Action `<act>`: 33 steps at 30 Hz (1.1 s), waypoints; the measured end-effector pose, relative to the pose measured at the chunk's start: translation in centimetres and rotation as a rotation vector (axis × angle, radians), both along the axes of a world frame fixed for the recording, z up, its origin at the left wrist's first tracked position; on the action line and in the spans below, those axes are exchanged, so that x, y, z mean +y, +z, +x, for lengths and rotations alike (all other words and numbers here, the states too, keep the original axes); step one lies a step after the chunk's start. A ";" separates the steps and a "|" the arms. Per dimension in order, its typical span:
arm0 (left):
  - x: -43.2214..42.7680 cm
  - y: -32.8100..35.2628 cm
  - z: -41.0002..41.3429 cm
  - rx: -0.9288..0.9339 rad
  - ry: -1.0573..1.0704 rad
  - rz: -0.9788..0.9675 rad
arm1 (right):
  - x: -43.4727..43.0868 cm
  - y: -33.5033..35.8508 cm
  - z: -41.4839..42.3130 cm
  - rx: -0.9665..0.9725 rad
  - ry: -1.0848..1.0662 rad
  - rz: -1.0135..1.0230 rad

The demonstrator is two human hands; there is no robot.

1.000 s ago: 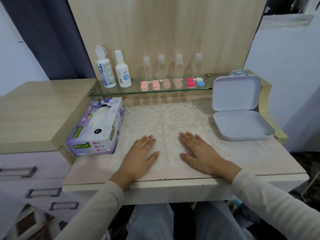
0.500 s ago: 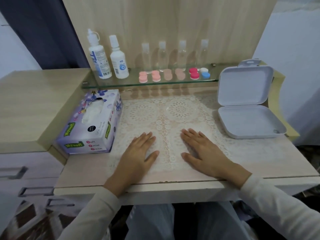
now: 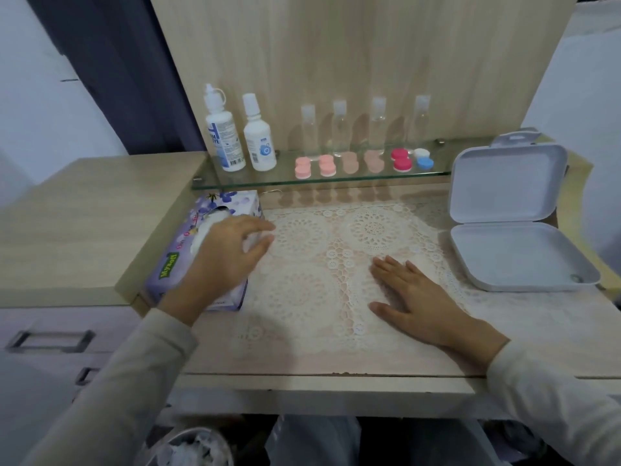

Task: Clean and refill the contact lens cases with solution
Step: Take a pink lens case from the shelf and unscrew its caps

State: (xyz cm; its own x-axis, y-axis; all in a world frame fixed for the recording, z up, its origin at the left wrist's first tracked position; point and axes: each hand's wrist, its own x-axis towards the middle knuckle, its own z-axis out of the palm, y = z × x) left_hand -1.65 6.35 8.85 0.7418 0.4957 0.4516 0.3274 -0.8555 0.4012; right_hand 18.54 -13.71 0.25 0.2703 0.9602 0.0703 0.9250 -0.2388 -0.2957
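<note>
A: How far has the cleaning and refilling been taken?

B: It is hardly begun, it would seem. The contact lens cases (image 3: pixel 327 164) are lined up on the glass shelf (image 3: pixel 369 178). Their caps appear to be on, and none is found on the tabletop (image 3: pixel 336 361).

A: And the solution?

B: The two solution bottles (image 3: pixel 225 129) are stood at the shelf's left end, capped and untouched.

A: Is anything being held?

B: Nothing, as far as can be seen. The left hand (image 3: pixel 228 253) is raised over the tissue box (image 3: pixel 174 264) with its fingers loosely curved and blurred, and no tissue is pinched. The right hand (image 3: pixel 413 297) is laid flat on the lace mat (image 3: pixel 336 230), fingers straight.

A: What is left, then?

B: Everything, it is judged. The cases are to be opened, emptied, wiped, refilled and capped. A tissue is probably to be drawn first.
</note>
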 end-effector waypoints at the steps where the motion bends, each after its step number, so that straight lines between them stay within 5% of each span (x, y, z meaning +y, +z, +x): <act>1: 1.0 0.6 -0.3 0.022 0.048 0.012 | 0.0 -0.2 0.0 0.002 0.000 0.006; 9: 7.0 0.8 -1.5 0.246 0.299 -0.035 | 0.1 -0.4 0.1 0.006 0.005 0.009; 21: 6.9 4.4 8.3 0.078 0.108 -0.067 | 0.1 -0.5 0.2 0.029 0.008 0.022; 33: 7.3 2.5 12.8 0.166 0.071 -0.025 | 0.1 -0.6 0.3 0.046 -0.004 0.061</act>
State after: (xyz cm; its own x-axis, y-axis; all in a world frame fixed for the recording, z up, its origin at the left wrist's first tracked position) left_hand 11.17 13.61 11.38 0.7675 0.5594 0.3130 0.4505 -0.8181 0.3575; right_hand 18.81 -13.61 -0.39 0.2781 0.9535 0.1160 0.9092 -0.2223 -0.3521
